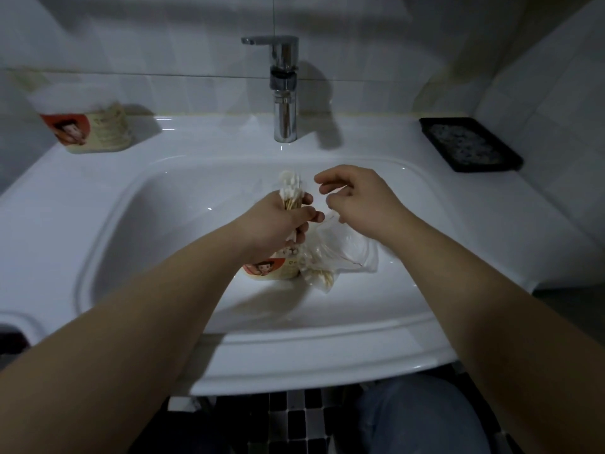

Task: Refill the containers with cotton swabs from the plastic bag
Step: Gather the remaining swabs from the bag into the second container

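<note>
My left hand (pixel 281 221) grips a bundle of cotton swabs (pixel 291 191), wooden sticks with white tips pointing up, above the sink basin. Right below it stands a small container (pixel 271 270) with an orange cartoon label, mostly hidden by the hand. A clear plastic bag (pixel 340 253) with a few swabs inside lies crumpled in the basin beside that container. My right hand (pixel 357 198) hovers just right of the bundle, fingers loosely curled and holding nothing. A second labelled container (pixel 88 122) stands on the sink ledge at the back left.
A white sink (pixel 137 204) fills the view, with a chrome tap (pixel 284 90) at the back centre. A black soap tray (pixel 469 144) sits on the back right ledge. Tiled walls close in behind and to the right.
</note>
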Motion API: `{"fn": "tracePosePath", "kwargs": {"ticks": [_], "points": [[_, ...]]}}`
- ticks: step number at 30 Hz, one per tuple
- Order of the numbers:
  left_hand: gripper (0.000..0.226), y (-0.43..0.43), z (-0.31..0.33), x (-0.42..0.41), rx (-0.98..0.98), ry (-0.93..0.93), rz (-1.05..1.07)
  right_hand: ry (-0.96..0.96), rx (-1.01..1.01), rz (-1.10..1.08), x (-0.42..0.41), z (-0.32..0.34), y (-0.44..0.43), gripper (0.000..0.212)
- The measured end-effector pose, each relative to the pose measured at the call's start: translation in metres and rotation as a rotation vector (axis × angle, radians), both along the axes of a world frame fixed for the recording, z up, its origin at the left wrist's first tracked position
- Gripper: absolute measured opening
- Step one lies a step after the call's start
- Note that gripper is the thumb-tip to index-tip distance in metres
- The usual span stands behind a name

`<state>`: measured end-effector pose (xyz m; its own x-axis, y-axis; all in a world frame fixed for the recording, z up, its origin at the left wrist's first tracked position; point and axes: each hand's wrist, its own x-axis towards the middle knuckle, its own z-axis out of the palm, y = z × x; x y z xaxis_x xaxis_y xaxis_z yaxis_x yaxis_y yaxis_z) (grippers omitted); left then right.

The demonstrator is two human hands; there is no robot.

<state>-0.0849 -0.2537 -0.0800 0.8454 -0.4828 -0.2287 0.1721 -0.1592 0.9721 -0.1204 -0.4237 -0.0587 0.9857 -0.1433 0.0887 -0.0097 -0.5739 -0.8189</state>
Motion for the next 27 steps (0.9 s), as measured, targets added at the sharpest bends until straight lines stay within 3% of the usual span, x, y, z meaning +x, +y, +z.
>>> {"fn": "tracePosePath", "kwargs": {"ticks": [11, 22, 24, 27], "points": [[0.020, -0.002, -0.004, -0.007, 0.183, -0.260, -0.144, 0.019, -0.194, 0.155, -0.004, -0.004, 0.004, 0.060], [0.024, -0.001, -0.003, -0.009, 0.114, -0.234, -0.112, 0.028, -0.112, 0.261, -0.008, 0.003, 0.003, 0.058], [0.026, -0.002, -0.002, -0.008, 0.051, -0.167, -0.112, 0.050, -0.124, 0.298, -0.007, 0.000, 0.000, 0.066], [0.027, -0.005, 0.001, -0.008, -0.037, -0.028, -0.049, 0.095, -0.173, 0.367, -0.006, -0.006, 0.001, 0.102]]}}
